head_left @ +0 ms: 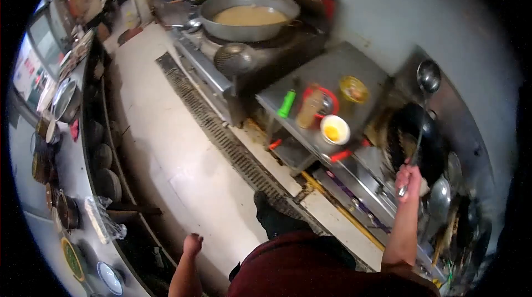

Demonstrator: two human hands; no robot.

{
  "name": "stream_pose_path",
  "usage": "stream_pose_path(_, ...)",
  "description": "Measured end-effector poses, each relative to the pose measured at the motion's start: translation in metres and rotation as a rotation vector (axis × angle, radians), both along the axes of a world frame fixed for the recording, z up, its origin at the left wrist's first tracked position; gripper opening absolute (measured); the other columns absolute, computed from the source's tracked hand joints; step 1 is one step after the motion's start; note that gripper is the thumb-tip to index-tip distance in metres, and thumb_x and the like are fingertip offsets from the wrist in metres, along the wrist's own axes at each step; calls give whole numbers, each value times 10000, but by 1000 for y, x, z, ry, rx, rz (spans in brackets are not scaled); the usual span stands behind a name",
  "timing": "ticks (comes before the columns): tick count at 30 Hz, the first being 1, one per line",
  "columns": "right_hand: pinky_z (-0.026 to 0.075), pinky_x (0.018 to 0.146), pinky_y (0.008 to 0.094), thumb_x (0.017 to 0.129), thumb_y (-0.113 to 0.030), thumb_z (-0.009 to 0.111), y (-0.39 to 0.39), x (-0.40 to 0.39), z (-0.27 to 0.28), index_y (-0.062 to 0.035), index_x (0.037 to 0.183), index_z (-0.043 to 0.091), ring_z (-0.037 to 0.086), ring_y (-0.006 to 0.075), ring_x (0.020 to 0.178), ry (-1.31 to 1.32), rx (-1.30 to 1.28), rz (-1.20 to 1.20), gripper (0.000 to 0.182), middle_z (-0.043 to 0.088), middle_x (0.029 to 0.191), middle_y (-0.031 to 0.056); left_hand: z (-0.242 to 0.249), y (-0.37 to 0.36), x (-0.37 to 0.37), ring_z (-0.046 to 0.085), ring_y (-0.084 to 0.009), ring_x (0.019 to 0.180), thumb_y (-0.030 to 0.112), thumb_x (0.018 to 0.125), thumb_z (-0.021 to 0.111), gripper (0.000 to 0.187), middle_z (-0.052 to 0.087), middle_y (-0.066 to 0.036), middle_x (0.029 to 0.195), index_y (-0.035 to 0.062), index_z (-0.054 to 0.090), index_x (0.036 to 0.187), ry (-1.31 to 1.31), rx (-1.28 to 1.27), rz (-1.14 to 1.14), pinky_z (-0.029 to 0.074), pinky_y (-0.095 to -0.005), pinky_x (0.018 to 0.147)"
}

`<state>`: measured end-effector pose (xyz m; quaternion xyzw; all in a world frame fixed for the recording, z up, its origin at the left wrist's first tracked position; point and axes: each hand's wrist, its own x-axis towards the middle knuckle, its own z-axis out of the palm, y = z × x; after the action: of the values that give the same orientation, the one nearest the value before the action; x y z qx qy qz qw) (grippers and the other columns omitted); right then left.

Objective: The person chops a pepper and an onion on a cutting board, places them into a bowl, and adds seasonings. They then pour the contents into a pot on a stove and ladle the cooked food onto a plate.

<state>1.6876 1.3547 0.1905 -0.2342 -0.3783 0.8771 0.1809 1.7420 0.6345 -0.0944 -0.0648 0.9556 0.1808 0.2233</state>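
My right hand (409,179) is wrapped round the handle of a long metal ladle (428,77). The ladle's bowl points up and away, near the wall behind the stove. Below the ladle sits a black wok (411,131), partly hidden by the handle and my hand. To the left of the wok, a white bowl (334,129) with something yellow in it stands at the edge of a metal side table (357,64). My left hand (193,243) hangs low over the floor with its fingers curled in, and no object shows in it.
A large metal pan (249,15) of pale liquid stands on the far stove, a strainer (235,59) in front. A red bowl (328,103), yellow bowl (353,90) and green-handled tool (286,104) are on the side table. A floor drain grate (205,117) runs alongside; a counter (83,169) lines the left.
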Motion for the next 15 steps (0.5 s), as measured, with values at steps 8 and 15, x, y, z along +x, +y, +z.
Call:
stream_pose_path(8,354,290,283,835,-77,488,-218,-347,70,-49,1016,489,411,144,353,83,270,307,184,462,575,49,50,-33,-192,644,-310,967,335,817,643,404,673,-156,1024,53,609,1105,-130,209,317,500,-380,853)
stream_pose_path(15,383,334,299,837,-48,488,-408,-586,79,-69,995,473,436,138,389,-27,151,775,160,459,578,39,-18,-189,-224,640,-317,959,337,782,652,355,681,-149,981,47,654,985,-314,237,817,504,-375,845)
